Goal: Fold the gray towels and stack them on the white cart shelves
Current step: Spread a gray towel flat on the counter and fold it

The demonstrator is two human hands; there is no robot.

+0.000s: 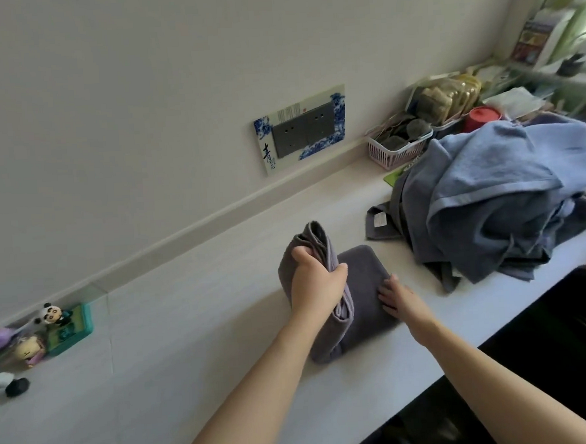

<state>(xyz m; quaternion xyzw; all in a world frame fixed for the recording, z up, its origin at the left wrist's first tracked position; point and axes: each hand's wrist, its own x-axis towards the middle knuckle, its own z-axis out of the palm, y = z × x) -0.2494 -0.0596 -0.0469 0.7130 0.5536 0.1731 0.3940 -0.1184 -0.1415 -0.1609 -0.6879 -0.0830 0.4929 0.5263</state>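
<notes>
Head view shows bare desk (175, 332) left of the gray towel (360, 286), which lies near the front edge; the unfolded towel pile (499, 202) crowds the right, cut off by the frame. No cart is visible. Left hand (317, 282) has its grip clamped on the towel's raised fold; right hand (397, 299) presses flat, fingers spread.

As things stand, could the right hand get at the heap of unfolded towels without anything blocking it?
Probably yes. The right hand lies flat on the folded gray towel, and the heap of unfolded towels sits just beyond it on the same counter, with only bare surface between them.
</notes>
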